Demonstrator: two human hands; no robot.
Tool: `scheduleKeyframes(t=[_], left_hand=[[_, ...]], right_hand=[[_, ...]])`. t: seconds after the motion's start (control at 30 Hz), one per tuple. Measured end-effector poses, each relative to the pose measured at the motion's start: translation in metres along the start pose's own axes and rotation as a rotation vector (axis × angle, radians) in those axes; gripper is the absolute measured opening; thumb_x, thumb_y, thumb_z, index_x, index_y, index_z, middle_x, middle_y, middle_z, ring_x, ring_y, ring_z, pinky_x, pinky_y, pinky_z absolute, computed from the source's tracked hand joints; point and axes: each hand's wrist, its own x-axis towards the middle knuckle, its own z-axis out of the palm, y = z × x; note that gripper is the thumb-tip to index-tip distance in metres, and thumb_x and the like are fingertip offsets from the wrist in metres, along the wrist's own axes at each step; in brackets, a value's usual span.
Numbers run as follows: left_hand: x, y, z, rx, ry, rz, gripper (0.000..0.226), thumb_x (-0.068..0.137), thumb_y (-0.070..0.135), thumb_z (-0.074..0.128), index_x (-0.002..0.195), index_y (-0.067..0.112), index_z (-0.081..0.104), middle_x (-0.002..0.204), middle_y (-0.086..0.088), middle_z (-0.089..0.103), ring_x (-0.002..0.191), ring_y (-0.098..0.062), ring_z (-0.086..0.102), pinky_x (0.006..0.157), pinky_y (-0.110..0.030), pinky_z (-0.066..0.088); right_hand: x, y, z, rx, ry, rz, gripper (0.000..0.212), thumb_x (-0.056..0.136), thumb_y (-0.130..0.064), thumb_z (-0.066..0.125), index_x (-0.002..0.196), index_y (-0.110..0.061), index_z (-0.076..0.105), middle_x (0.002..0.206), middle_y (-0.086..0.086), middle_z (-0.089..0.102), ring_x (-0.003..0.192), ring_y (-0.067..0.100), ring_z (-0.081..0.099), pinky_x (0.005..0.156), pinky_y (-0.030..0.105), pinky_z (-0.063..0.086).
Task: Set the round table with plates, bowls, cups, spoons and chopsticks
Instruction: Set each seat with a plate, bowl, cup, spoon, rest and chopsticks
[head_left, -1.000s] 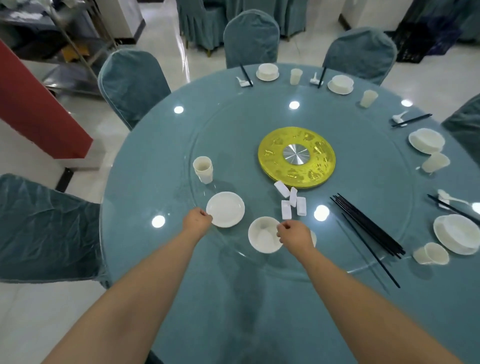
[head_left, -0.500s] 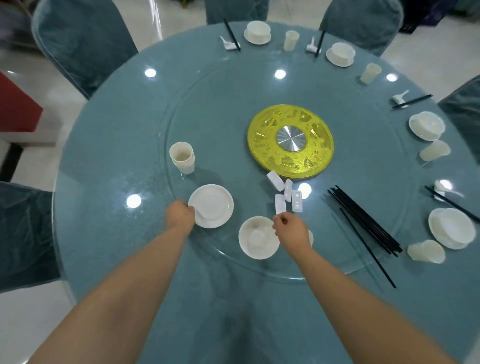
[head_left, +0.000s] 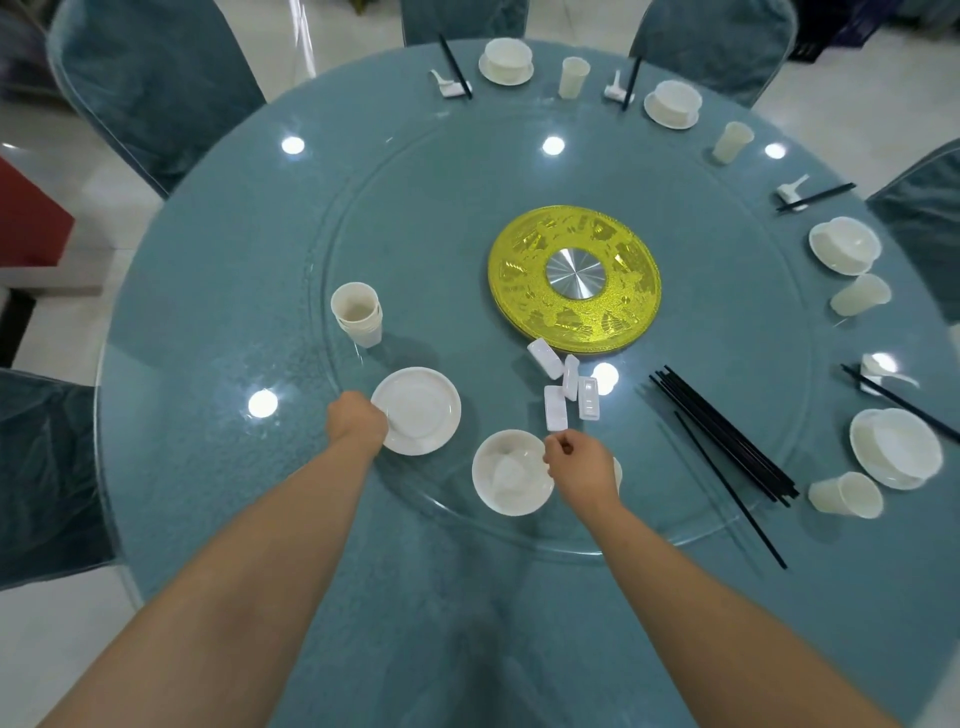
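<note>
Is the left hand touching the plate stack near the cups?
Touching. The head view shows the left hand curled over the near-left rim of the plate stack, its fingers overlapping the rim with no gap visible.

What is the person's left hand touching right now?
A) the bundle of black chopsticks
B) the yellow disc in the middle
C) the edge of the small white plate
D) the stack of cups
C: the left hand sits at the near-left rim of the plate, well apart from the cups, the chopsticks and the disc.
</note>
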Motion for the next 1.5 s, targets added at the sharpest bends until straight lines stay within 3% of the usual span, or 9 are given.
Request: scheduleKeyframes(t=[0.23, 0.43, 0.67, 0.8, 1.0, 1.1, 1.27, 1.37, 1.5], left_hand=[[0.0, 0.003, -0.004, -0.015, -0.03, -0.039, 0.025, 0.089, 0.002, 0.055, 0.111, -0.005, 0.062, 0.117, -0.024, 0.063, 0.107, -0.04, 0.062, 0.073, -0.039, 0.048], [0.003, 0.002, -0.011, -0.036, -0.076, -0.026, 0.026, 0.087, 0.003, 0.056, 0.11, -0.006, 0.062, 0.115, -0.023, 0.063, 0.107, -0.039, 0.062, 0.072, -0.037, 0.047], [-0.001, -0.005, -0.027, -0.301, -0.107, -0.076, 0.039, 0.084, 0.028, 0.064, 0.107, -0.004, 0.059, 0.109, -0.021, 0.065, 0.098, -0.038, 0.064, 0.081, -0.041, 0.055], [-0.007, -0.01, -0.041, -0.439, -0.08, -0.061, 0.042, 0.083, 0.029, 0.064, 0.11, -0.002, 0.06, 0.109, -0.02, 0.066, 0.099, -0.038, 0.065, 0.089, -0.046, 0.055], [-0.044, -0.014, -0.062, -0.53, 0.007, 0.041, 0.026, 0.081, 0.016, 0.064, 0.102, 0.001, 0.064, 0.104, -0.021, 0.068, 0.098, -0.035, 0.066, 0.089, -0.045, 0.056], [-0.073, -0.009, -0.065, -0.589, 0.008, 0.06, 0.02, 0.082, 0.012, 0.062, 0.1, 0.003, 0.065, 0.089, -0.015, 0.066, 0.078, -0.03, 0.066, 0.084, -0.045, 0.058], [-0.135, 0.006, -0.051, -0.659, -0.122, 0.162, 0.013, 0.085, 0.005, 0.058, 0.097, 0.002, 0.062, 0.086, -0.013, 0.06, 0.06, -0.023, 0.057, 0.078, -0.041, 0.059], [-0.175, 0.013, -0.028, -0.673, -0.205, 0.242, 0.007, 0.084, 0.001, 0.056, 0.08, 0.006, 0.058, 0.083, -0.012, 0.059, 0.07, -0.025, 0.058, 0.071, -0.039, 0.059], [-0.223, 0.022, 0.008, -0.622, -0.282, 0.274, 0.01, 0.083, 0.005, 0.059, 0.093, 0.006, 0.063, 0.092, -0.013, 0.066, 0.07, -0.025, 0.064, 0.079, -0.044, 0.06]], right_hand=[[0.003, 0.008, -0.002, -0.022, 0.028, 0.018, 0.023, 0.09, -0.027, 0.045, 0.074, -0.026, 0.062, 0.074, -0.007, 0.068, 0.074, 0.017, 0.064, 0.055, 0.024, 0.046], [0.005, 0.018, -0.003, -0.03, 0.055, 0.049, 0.025, 0.089, -0.027, 0.046, 0.076, -0.014, 0.064, 0.072, 0.001, 0.068, 0.08, 0.026, 0.064, 0.07, 0.037, 0.056], [0.0, 0.022, -0.003, 0.007, 0.081, 0.059, 0.027, 0.089, -0.02, 0.046, 0.076, -0.004, 0.064, 0.075, 0.014, 0.067, 0.068, 0.027, 0.057, 0.067, 0.042, 0.055], [-0.01, 0.017, -0.003, -0.008, 0.056, 0.045, 0.024, 0.09, -0.022, 0.047, 0.076, -0.015, 0.065, 0.074, 0.002, 0.068, 0.078, 0.024, 0.064, 0.063, 0.031, 0.052], [-0.036, 0.011, -0.014, 0.035, 0.034, 0.01, 0.023, 0.091, -0.024, 0.047, 0.077, -0.019, 0.064, 0.078, 0.0, 0.068, 0.071, 0.018, 0.062, 0.052, 0.023, 0.045], [-0.054, 0.011, -0.024, 0.081, 0.046, -0.019, 0.023, 0.09, -0.025, 0.047, 0.073, -0.022, 0.062, 0.076, 0.0, 0.067, 0.067, 0.016, 0.059, 0.054, 0.023, 0.046], [-0.082, 0.023, -0.044, 0.119, 0.035, -0.038, 0.032, 0.092, -0.032, 0.048, 0.074, -0.01, 0.063, 0.078, 0.008, 0.066, 0.07, 0.022, 0.058, 0.071, 0.033, 0.052], [-0.097, 0.039, -0.053, 0.188, 0.005, -0.035, 0.048, 0.095, -0.039, 0.049, 0.085, 0.006, 0.061, 0.075, 0.014, 0.063, 0.064, 0.019, 0.054, 0.065, 0.03, 0.047], [-0.119, 0.067, -0.068, 0.344, 0.022, -0.012, 0.037, 0.095, -0.036, 0.053, 0.084, -0.004, 0.067, 0.079, 0.009, 0.071, 0.054, 0.014, 0.057, 0.053, 0.021, 0.046]])
